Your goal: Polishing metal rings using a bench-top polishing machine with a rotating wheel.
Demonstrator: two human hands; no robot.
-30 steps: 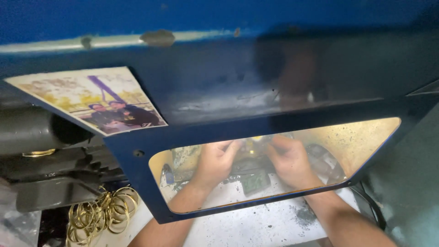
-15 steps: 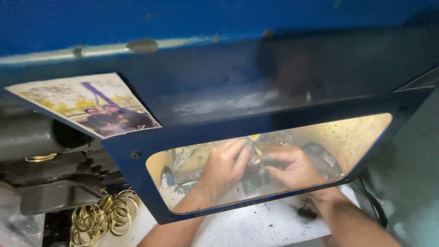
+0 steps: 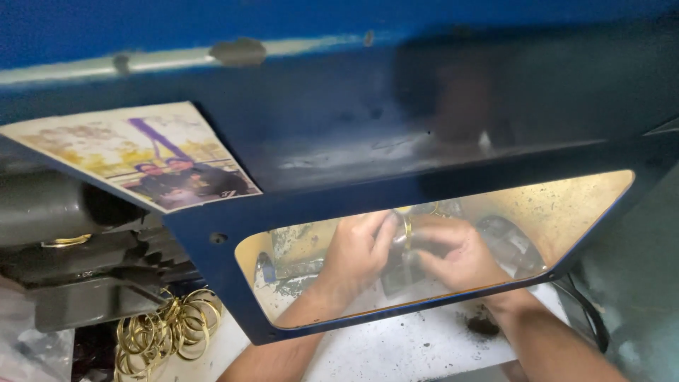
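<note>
Behind the yellow window [image 3: 566, 205], our left hand [image 3: 357, 251] and right hand [image 3: 460, 258] both pinched a gold ring [image 3: 407, 230] on the machine's holder. It looked thin, stiff and light, best gripped by its rim.

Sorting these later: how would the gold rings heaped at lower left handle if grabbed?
The gold rings look like thin, rigid metal hoops, probably light. Lying interlaced, several would likely snag and lift together. Loose ones might roll.

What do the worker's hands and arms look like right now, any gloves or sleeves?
No gloves on the left hand or right hand. Both forearms are bare as far as the frame shows, with no sleeves, watch or bands. The hands show blurred through the yellow-tinted guard window.
</note>
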